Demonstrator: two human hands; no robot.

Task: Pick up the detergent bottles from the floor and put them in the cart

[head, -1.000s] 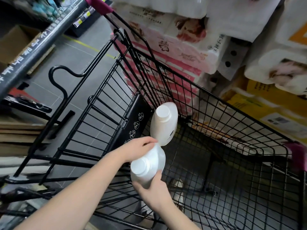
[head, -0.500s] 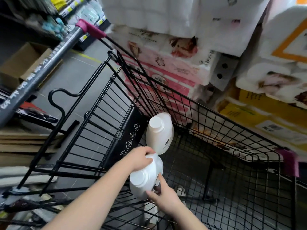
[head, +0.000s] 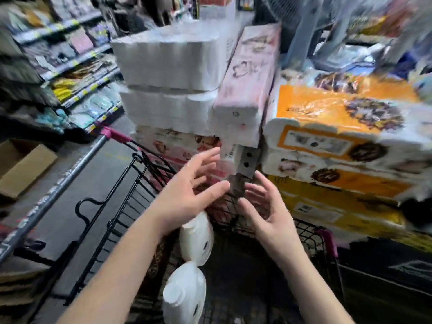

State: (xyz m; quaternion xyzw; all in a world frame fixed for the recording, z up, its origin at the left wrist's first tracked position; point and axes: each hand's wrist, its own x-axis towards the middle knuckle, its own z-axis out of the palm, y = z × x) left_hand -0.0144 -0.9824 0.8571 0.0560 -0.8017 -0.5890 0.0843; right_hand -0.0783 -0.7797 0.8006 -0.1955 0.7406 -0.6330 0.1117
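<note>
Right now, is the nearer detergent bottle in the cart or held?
In the cart: the nearer bottle sits inside; left hand and right hand hover open, empty.

The left hand (head: pixel 187 195) and right hand (head: pixel 266 213) hover over the black wire cart (head: pixel 131 206), palms facing each other, fingers spread, holding nothing. Below them, inside the cart, the nearer detergent bottle (head: pixel 184 298) and the farther detergent bottle (head: pixel 197 239), both white, lie end to end. Stacked toilet paper packs (head: pixel 168 66) rise beyond the cart. A cardboard box (head: pixel 23 167) sits on the floor at left. Much is motion-blurred.
</note>
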